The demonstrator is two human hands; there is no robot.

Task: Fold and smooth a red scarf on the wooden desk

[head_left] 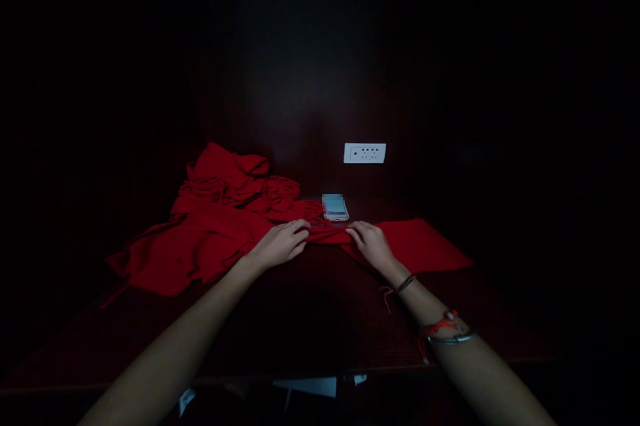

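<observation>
On the dark reddish-brown wooden worktop (320,319), the step in hand looks like straightening or gathering a length of matte red fabric (425,246); the next move probably calls for even tension between the 2 hands. It lies flat toward the right edge and bunches into a narrow strip mid-worktop. Whether it joins the crumpled, fringed red fabric heap (215,213) toward the left edge is unclear. The left hand (280,244) and right hand (373,244) each seem to have their grip pinched on the strip.
</observation>
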